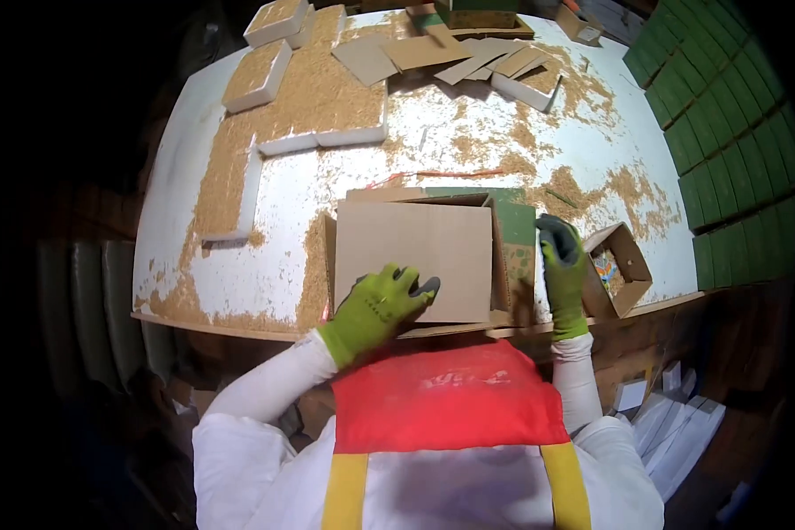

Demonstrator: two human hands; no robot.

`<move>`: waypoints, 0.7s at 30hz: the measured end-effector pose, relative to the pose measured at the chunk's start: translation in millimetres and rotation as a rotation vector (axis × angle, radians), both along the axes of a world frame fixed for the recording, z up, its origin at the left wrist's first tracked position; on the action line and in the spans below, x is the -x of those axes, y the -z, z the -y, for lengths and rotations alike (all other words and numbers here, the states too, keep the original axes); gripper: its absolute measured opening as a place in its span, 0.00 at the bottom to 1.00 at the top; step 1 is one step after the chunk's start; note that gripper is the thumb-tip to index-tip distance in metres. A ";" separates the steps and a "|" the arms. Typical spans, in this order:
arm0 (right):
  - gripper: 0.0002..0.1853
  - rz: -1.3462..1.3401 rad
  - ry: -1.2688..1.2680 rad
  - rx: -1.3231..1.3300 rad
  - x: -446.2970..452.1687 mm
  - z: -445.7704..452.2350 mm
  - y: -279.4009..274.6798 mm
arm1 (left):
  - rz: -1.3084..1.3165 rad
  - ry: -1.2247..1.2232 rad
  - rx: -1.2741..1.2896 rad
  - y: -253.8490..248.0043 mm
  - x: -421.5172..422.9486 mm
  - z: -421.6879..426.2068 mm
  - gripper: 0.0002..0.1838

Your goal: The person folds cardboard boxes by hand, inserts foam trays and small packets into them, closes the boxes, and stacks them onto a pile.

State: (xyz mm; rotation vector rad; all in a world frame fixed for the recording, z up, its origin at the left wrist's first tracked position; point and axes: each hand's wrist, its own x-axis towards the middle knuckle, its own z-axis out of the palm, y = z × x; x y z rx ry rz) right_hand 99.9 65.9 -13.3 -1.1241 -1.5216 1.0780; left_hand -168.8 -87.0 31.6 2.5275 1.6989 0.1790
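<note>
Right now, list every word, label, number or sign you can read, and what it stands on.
None can be read.
Left glove: dark print, too small.
Red apron: pale marks, too blurred to tell if lettering.
Green-printed carton flap: pattern blurred, no legible words.

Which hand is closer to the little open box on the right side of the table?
Right. The right hand is close beside the small open cardboard box; the left hand is farther away, over the brown cardboard panel.
</note>
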 end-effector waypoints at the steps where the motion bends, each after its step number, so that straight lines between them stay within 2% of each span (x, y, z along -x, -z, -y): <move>1: 0.11 -0.019 0.024 0.033 -9.5 -3.2 7.7 | 0.023 -0.007 0.074 8.2 -1.3 -1.3 0.14; 2: 0.09 -0.039 0.050 0.056 -14.3 -6.7 12.6 | 0.045 -0.011 0.138 16.9 0.2 -6.9 0.13; 3: 0.09 -0.046 0.026 0.123 -15.8 -4.2 8.1 | 0.015 0.002 0.301 29.1 5.4 -12.3 0.20; 6: 0.13 0.021 -0.144 0.190 -15.8 5.5 -4.5 | 0.165 0.023 0.280 5.8 28.7 -13.1 0.29; 7: 0.14 0.037 -0.172 0.188 -16.9 5.8 -1.2 | 0.310 -0.022 0.352 2.1 39.9 -7.8 0.37; 8: 0.15 0.017 -0.210 0.227 -23.5 3.1 9.9 | 0.472 -0.011 0.263 -7.6 52.3 2.9 0.35; 10: 0.16 -0.027 -0.280 0.307 -25.8 6.4 8.4 | 0.810 -0.282 0.379 -23.0 68.0 21.6 0.28; 12: 0.17 -0.104 -0.368 0.378 -15.8 14.1 1.2 | 0.521 -0.414 -0.088 -26.6 70.6 34.0 0.20; 13: 0.19 -0.006 -0.438 0.356 -11.8 14.3 5.0 | 0.693 -0.533 -0.172 -15.1 79.4 37.4 0.15; 14: 0.20 0.022 -0.445 0.322 -0.5 20.6 3.2 | 0.661 -0.563 -0.182 -12.9 84.5 37.4 0.13; 16: 0.19 0.053 -0.472 0.356 16.8 21.9 8.4 | 0.201 -0.290 -0.118 -7.8 68.9 26.2 0.13; 17: 0.18 0.053 -0.498 0.346 21.0 19.8 21.2 | 0.170 -0.232 -0.003 -4.8 59.5 15.6 0.10; 18: 0.18 0.054 -0.512 0.314 23.8 18.0 22.8 | 0.068 -0.147 -0.072 6.1 55.7 5.0 0.08; 20: 0.19 0.031 -0.419 0.465 22.5 17.6 21.9 | -0.193 -0.151 0.059 38.5 39.3 -9.0 0.06; 21: 0.20 -0.036 -0.407 0.479 17.9 14.2 24.6 | -0.210 -0.167 0.113 47.5 32.6 -15.6 0.07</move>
